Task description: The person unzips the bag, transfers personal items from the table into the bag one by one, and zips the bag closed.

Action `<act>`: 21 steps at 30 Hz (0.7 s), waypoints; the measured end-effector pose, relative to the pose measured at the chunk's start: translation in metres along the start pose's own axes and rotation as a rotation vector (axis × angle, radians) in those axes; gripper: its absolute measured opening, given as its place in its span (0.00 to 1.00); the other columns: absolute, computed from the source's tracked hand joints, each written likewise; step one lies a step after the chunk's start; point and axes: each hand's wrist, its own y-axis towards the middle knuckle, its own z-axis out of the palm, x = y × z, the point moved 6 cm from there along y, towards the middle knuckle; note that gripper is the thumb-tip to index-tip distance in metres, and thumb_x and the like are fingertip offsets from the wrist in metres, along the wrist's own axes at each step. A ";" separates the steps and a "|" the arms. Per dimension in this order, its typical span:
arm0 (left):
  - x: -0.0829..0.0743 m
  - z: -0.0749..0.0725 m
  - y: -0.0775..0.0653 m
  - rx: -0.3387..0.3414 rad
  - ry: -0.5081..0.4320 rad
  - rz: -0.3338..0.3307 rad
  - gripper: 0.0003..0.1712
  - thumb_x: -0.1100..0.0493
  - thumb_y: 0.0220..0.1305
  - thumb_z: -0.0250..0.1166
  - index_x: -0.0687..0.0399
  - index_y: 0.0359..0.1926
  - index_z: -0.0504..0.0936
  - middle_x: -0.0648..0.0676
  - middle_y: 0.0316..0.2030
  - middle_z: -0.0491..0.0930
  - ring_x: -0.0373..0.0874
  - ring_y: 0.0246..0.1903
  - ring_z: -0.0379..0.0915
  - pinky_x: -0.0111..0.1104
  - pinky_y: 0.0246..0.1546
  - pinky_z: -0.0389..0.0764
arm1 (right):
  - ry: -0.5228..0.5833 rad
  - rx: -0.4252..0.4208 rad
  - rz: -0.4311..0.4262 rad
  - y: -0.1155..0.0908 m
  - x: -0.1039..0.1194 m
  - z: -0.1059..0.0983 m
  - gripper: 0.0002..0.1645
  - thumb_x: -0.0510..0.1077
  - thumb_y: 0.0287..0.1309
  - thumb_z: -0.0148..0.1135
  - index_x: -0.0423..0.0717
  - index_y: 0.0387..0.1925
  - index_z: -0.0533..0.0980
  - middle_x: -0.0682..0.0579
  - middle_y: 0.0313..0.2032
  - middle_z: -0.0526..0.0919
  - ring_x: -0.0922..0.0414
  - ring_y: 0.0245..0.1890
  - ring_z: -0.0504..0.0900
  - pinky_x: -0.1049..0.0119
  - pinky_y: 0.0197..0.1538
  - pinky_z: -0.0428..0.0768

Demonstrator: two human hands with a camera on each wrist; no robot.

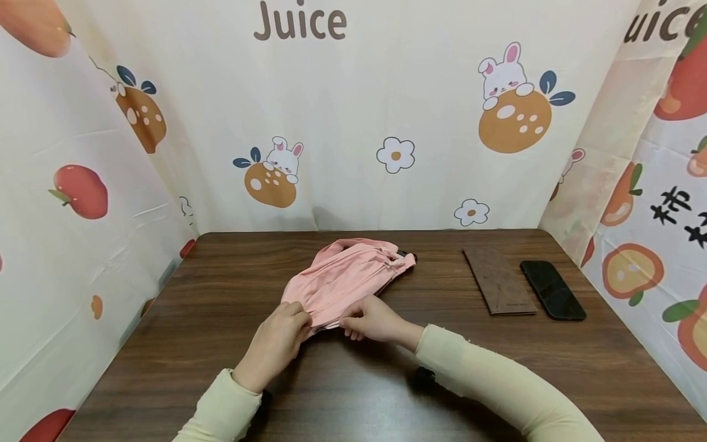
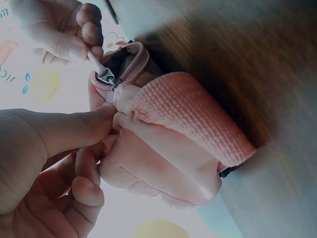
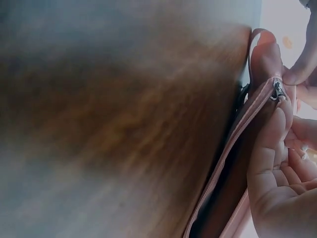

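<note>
A pink fabric bag (image 1: 337, 279) with a zipper and a wide woven strap (image 2: 190, 116) lies on the table, slanting away to the right. My left hand (image 1: 276, 344) pinches the bag's near left end between thumb and fingers, right beside the zipper's end. Between the thumb and finger of my right hand (image 1: 378, 322) is the pull tab of the metal zipper slider (image 2: 106, 77). In the right wrist view the zipper's two pink edges stand apart, with a dark gap between them, and the slider sits near the left hand's fingertips.
On the right of the brown wooden table (image 1: 221, 294) lies a flat brown booklet-like thing (image 1: 499, 282), with a black phone (image 1: 552, 290) beside it. Printed curtains (image 1: 353, 110) hang behind the table and along both sides.
</note>
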 end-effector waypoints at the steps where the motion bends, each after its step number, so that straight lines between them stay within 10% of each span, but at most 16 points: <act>1: 0.000 0.000 0.000 0.001 -0.001 0.001 0.14 0.66 0.44 0.78 0.48 0.23 0.79 0.43 0.24 0.70 0.40 0.28 0.69 0.30 0.28 0.75 | -0.013 0.002 -0.007 0.000 0.000 -0.001 0.11 0.36 0.63 0.60 0.30 0.31 0.82 0.46 0.22 0.84 0.64 0.20 0.79 0.62 0.27 0.83; 21: 0.012 -0.005 -0.004 0.012 -0.009 0.014 0.14 0.68 0.43 0.77 0.49 0.22 0.80 0.44 0.22 0.69 0.42 0.27 0.69 0.31 0.28 0.74 | -0.122 -0.065 0.010 -0.001 -0.015 -0.038 0.10 0.39 0.62 0.62 0.35 0.30 0.84 0.50 0.22 0.84 0.64 0.21 0.79 0.68 0.27 0.81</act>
